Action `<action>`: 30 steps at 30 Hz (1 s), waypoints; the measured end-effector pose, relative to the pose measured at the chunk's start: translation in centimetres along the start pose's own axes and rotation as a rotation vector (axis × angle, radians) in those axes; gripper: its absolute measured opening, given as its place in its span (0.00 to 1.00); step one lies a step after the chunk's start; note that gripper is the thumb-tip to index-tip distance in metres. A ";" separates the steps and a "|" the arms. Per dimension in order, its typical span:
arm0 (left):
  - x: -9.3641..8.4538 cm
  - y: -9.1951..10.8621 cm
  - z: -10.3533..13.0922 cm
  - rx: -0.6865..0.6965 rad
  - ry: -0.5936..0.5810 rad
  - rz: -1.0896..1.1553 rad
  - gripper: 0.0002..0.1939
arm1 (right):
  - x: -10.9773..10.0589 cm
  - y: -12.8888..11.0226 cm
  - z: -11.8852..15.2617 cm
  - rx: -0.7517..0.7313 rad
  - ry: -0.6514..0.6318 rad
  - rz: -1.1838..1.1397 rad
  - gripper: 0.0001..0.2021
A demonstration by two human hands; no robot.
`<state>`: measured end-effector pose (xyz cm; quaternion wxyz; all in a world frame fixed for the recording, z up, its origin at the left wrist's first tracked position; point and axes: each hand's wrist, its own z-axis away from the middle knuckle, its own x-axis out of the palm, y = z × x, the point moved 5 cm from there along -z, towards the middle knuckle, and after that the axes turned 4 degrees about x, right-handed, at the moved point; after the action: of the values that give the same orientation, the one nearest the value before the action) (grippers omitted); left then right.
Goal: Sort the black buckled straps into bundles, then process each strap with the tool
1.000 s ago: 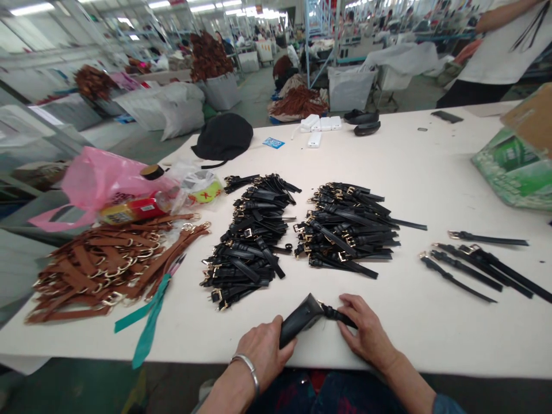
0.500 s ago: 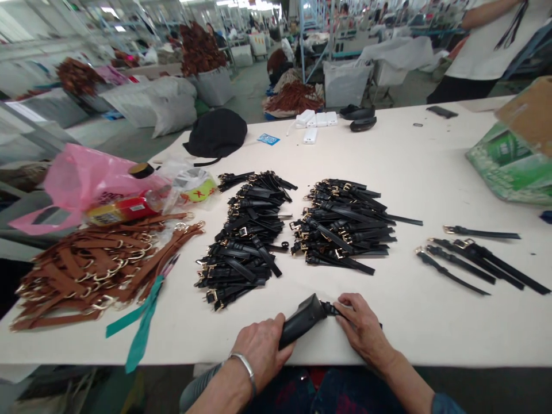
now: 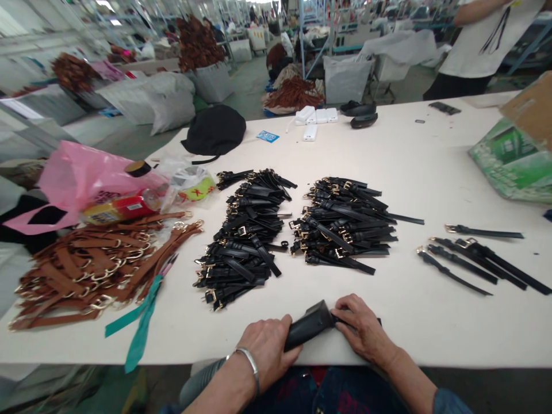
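Observation:
At the table's front edge my left hand (image 3: 268, 345) is wrapped round a black handheld tool (image 3: 309, 326), its wide end pointing right. My right hand (image 3: 360, 328) pinches a black strap (image 3: 379, 322) at that end; the strap is mostly hidden by my fingers. Beyond my hands are two heaps of black buckled straps, a left heap (image 3: 248, 230) and a right heap (image 3: 345, 224). Several single black straps (image 3: 470, 261) lie apart on the right.
Brown straps (image 3: 81, 267) with gold rings, a teal ribbon (image 3: 144, 328) and a pink bag (image 3: 81, 178) are at the left. A black cap (image 3: 218, 131), white devices (image 3: 310, 132) and a green package (image 3: 513, 152) lie farther back. A person (image 3: 478, 43) stands beyond the table.
The tool's wide end has shifted slightly right, closer to my right fingers. Less of the strap shows between the tool and my right hand.

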<state>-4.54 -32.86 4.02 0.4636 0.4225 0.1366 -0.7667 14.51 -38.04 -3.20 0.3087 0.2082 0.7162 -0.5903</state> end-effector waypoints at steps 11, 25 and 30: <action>0.7 -2.8 1.6 -0.034 -0.036 -0.055 0.13 | 0.1 0.7 0.4 0.025 0.035 -0.060 0.16; 0.8 -1.6 1.2 -0.039 -0.036 -0.040 0.13 | 0.2 0.4 0.1 -0.013 0.038 -0.025 0.13; 0.8 -0.8 0.9 -0.023 -0.033 -0.051 0.14 | 0.2 0.5 0.2 0.001 0.035 -0.029 0.12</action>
<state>-5.82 -33.44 3.76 0.4508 0.4007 0.1483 -0.7837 14.68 -38.13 -3.73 0.2873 0.2085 0.7240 -0.5914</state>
